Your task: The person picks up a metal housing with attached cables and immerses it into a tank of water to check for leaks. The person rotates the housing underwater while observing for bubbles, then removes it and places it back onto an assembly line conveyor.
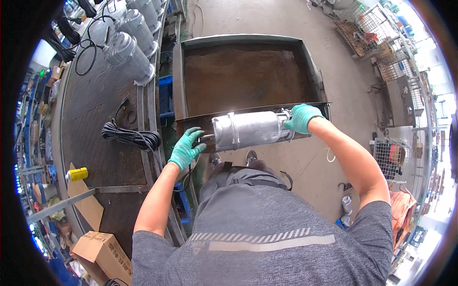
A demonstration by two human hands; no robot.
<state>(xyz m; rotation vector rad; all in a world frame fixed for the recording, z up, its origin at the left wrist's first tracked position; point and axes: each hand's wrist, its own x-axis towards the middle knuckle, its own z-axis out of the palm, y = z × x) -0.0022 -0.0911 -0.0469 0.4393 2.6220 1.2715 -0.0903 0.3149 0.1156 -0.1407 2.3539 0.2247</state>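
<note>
A silver cylindrical submersible pump [250, 129] lies on its side in front of me, over the near edge of a metal tank. My right hand [301, 119], in a green glove, is closed on the fittings at the pump's right end; its fingertips are partly hidden. At the other end, a short rod sticks out toward my left hand [187, 148], also gloved in green. That hand's fingers are spread, with a gap between thumb and fingers close to the rod's tip. A dark cable hangs below the left hand.
The rectangular metal tank [312, 66] has brown contents. On the left workbench [95, 157] stand several similar silver pumps [129, 57], with a coiled black cable [130, 137], a yellow spray can [77, 174] and a cardboard box [102, 257]. Wire cages [391, 155] stand at right.
</note>
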